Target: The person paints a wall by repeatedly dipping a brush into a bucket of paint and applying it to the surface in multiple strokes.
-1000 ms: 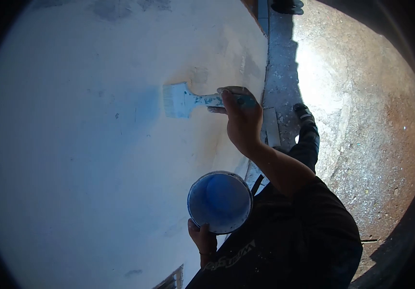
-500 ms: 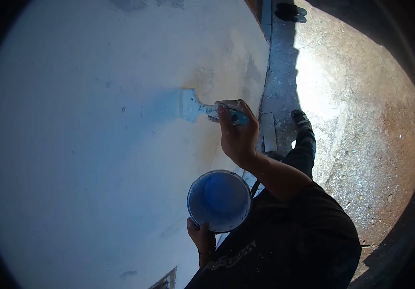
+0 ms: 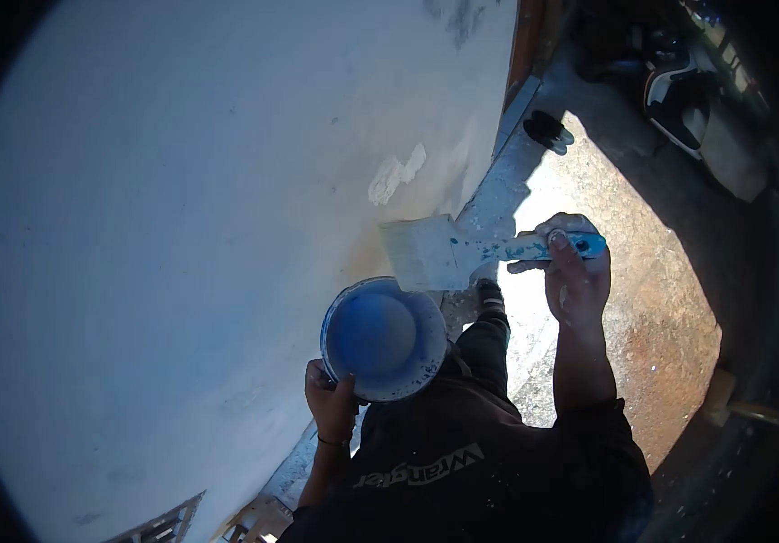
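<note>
A wide paintbrush [image 3: 426, 253] with a blue-tipped, paint-spotted handle is in my right hand [image 3: 578, 271], fingers closed around the handle. Its pale bristles point left, overlapping the upper rim of a round paint bucket [image 3: 435, 339] in this view. My left hand [image 3: 332, 403] grips that bucket by its lower rim, thumb over the edge. Inside, the bucket looks bluish, with paint marks along its wall. To the left stands a large whitish wall [image 3: 163, 235], with a rough peeled patch [image 3: 399, 174] above the brush.
A pair of dark shoes [image 3: 549, 132] lies on the sunlit floor [image 3: 643, 308] beyond my right hand. At the upper right, in shade, is a black and white motorbike-like shape [image 3: 679, 100]. A slatted opening [image 3: 165, 523] shows at the lower left.
The brush has come off the wall and moved right and down, close over the bucket. My view has shifted, and the bucket appears further left and higher.
</note>
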{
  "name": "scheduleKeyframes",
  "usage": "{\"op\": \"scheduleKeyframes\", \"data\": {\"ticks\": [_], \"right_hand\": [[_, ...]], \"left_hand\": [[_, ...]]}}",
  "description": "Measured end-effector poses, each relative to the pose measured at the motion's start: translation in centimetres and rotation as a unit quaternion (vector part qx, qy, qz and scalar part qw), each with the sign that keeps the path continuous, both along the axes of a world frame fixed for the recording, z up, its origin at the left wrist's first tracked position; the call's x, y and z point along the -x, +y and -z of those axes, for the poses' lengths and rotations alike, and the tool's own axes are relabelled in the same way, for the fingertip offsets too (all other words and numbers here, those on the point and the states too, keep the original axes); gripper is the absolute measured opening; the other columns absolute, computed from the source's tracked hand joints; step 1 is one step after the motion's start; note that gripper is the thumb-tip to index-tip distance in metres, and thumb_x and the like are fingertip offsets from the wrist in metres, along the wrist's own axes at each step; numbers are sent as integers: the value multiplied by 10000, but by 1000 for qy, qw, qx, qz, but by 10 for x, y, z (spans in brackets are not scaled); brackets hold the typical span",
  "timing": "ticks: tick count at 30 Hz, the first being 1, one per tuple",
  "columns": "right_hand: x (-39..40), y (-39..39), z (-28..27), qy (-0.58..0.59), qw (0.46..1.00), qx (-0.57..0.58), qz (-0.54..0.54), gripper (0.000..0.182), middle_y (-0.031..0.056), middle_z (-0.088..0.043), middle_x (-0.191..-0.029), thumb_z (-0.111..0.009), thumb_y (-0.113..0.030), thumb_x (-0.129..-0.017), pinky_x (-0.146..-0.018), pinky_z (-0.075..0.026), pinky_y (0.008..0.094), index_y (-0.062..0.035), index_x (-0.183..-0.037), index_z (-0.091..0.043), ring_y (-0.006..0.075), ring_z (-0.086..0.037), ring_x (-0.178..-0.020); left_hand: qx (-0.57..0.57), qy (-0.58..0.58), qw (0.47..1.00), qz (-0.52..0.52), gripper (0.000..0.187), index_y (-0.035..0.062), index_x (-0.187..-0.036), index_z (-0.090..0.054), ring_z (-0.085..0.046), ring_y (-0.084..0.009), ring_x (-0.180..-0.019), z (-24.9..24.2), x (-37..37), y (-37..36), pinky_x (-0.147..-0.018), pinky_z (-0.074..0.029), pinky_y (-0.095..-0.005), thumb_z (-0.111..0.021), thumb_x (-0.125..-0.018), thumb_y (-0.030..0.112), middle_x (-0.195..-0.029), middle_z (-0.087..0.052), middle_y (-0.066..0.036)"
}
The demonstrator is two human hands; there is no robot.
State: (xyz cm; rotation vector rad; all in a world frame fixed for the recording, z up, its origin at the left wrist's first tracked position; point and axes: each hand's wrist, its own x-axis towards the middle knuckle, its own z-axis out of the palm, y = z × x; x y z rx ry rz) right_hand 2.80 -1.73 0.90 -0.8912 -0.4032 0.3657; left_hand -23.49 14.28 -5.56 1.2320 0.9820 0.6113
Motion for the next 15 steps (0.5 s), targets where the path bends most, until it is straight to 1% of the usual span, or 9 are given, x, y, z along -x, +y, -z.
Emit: {"op": "scheduleKeyframes", "data": {"ticks": [1,2,4,6,7,8,10,11,15], "right_hand": [[4,-3,-8,-64,994,66,-53,121,105,-600,-865,-569,-10,-811,-657,-531,322,42,-920,-559,204,-627,-779],[8,-3,-16,-167,970,127,-122,132,93,-605,-851,-604,-5,-774,-661,-500,299,19,-902,-584,195,-624,-763],[17,12,-37,-400,870,183,-222,169,80,-601,-854,-650,-44,-740,-645,-492,306,-21,-902,-607,209,-625,-757],[30,29,-43,-505,777,233,-295,288,112,-612,-870,-717,-41,-670,-645,-522,317,-28,-938,-612,225,-647,-764],[37,38,-47,-527,743,254,-326,271,84,-611,-873,-709,-78,-686,-646,-517,324,-63,-943,-622,242,-637,-754],[42,45,-49,-531,735,258,-334,271,84,-611,-873,-709,-78,-686,-646,-517,324,-63,-943,-622,242,-637,-754],[50,58,-51,-587,640,318,-380,243,68,-603,-869,-692,-144,-724,-659,-507,341,-73,-946,-624,250,-627,-758],[54,64,-60,-563,588,376,-442,279,102,-587,-984,-614,-207,-797,-827,-454,386,-59,-1032,-590,281,-591,-903],[67,77,-58,-592,547,406,-431,271,115,-590,-1025,-602,-173,-798,-829,-461,385,-56,-1042,-591,285,-592,-921]], "left_hand": [[-9,-15,1000,3,188,15,-863,-399,-470,-92,-368,-5,-3,0,-315,-403,-204,-543,-751,-30,-640,-533,-77],[-10,-43,999,3,178,20,-857,-407,-459,-83,-365,-6,-3,2,-307,-372,-197,-543,-755,-31,-638,-536,-70],[-7,-44,999,22,182,19,-862,-406,-450,-78,-361,-17,-2,4,-304,-356,-196,-544,-755,-34,-631,-537,-62],[-11,-87,996,27,186,22,-862,-407,-428,-75,-339,-17,0,7,-292,-333,-198,-547,-753,-33,-621,-537,-55],[-14,-70,997,43,199,19,-874,-418,-487,-78,-418,-21,3,10,-381,-397,-197,-556,-745,-43,-657,-552,-57],[-7,-77,996,34,199,19,-874,-418,-487,-78,-418,-24,3,8,-381,-397,-197,-556,-745,-43,-657,-552,-57],[-37,-103,993,33,216,11,-894,-432,-554,-86,-563,-31,2,6,-522,-447,-203,-563,-736,-58,-723,-575,-65],[-32,-98,994,46,232,4,-911,-442,-577,-91,-685,-35,6,7,-622,-455,-209,-567,-731,-71,-786,-590,-70],[-21,-123,991,41,235,6,-916,-445,-566,-74,-714,-37,14,5,-628,-444,-194,-580,-737,-64,-810,-587,-58]]}}
